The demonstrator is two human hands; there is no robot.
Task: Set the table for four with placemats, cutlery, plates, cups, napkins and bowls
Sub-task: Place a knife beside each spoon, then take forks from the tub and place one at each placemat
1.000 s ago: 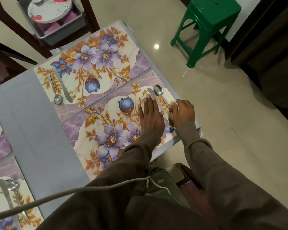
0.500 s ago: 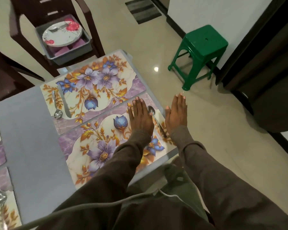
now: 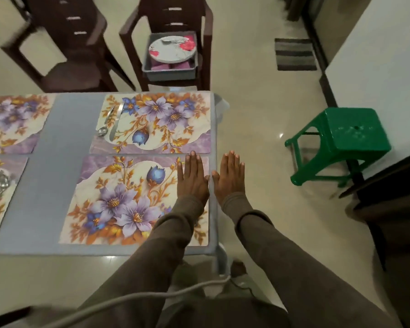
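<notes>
Four floral placemats (image 3: pixel 118 200) are laid flat on the worktop (image 3: pixel 47 185). A spoon (image 3: pixel 104 125) and knife (image 3: pixel 117 121) are placed side by side on the far mat (image 3: pixel 166 119).

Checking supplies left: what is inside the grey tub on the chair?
The grey tub holds stacked floral plates over purple items; anything beneath is covered.

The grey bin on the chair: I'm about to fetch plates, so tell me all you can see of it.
The grey bin looks like plastic, rectangular and open-topped, and sits upright on the seat of a dark brown chair beyond the table's far edge. A stack of white plates with red flowers lies on top, with some cutlery on them. Purple items show beneath. No hand touches it.
</notes>
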